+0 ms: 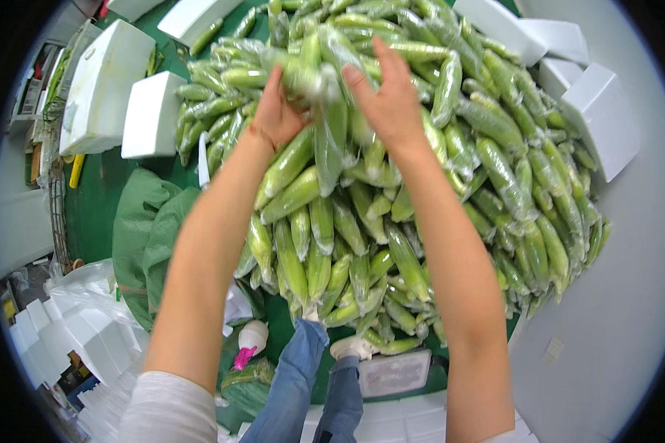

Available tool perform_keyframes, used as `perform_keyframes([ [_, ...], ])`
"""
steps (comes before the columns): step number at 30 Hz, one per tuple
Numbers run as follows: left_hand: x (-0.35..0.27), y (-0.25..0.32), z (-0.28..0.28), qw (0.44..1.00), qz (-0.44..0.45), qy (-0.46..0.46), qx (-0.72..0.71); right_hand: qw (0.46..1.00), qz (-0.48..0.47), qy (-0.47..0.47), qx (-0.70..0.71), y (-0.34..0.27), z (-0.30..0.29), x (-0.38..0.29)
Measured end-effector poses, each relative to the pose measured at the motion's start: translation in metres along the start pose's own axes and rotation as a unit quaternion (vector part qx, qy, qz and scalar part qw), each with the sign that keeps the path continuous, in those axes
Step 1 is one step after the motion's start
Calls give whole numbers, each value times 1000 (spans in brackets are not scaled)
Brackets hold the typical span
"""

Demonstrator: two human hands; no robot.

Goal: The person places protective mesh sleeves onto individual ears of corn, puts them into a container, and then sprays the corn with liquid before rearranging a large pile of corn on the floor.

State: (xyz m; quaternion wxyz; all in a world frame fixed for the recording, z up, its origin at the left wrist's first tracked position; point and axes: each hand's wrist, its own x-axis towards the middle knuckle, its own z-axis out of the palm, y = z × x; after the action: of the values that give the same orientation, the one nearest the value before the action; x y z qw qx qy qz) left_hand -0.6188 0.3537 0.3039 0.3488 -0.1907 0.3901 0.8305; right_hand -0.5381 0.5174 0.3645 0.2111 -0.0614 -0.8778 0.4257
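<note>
A large heap of green corn ears in clear plastic wrap (496, 171) spreads before me. My left hand (282, 113) is over the upper part of the heap, its fingers around a blurred bundle of wrapped corn ears (305, 72). Another wrapped ear (331, 138) hangs upright between my hands. My right hand (388, 94) is raised beside the bundle, thumb and fingers spread; the thumb is near a wrapped ear, and whether it touches is unclear. Part of the left fingers is hidden behind the corn.
White foam boxes (152, 113) stand at the upper left, and more foam boxes (601, 119) lie by the wall at the upper right. A green woven sack (144, 221) lies on the left. Near my feet are a white bottle (253, 336) and a clear-lidded container (396, 374) on the green floor.
</note>
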Motion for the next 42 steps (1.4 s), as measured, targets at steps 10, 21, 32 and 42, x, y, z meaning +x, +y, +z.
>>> perform_keyframes([
  [10, -116, -122, -94, 627, 342, 44, 699, 935, 347, 45, -64, 62, -112, -343],
  [21, -151, -372, -78, 820, -49, 261, 507, 869, 419, -164, -204, 140, -24, -354],
  [32, -255, -345, -98, 945, -202, 60, 249, 834, 500, 136, 189, 81, -84, -453],
  [42, -124, -358, -89, 747, -58, -136, 649, 833, 478, 37, 276, 182, -84, -408],
])
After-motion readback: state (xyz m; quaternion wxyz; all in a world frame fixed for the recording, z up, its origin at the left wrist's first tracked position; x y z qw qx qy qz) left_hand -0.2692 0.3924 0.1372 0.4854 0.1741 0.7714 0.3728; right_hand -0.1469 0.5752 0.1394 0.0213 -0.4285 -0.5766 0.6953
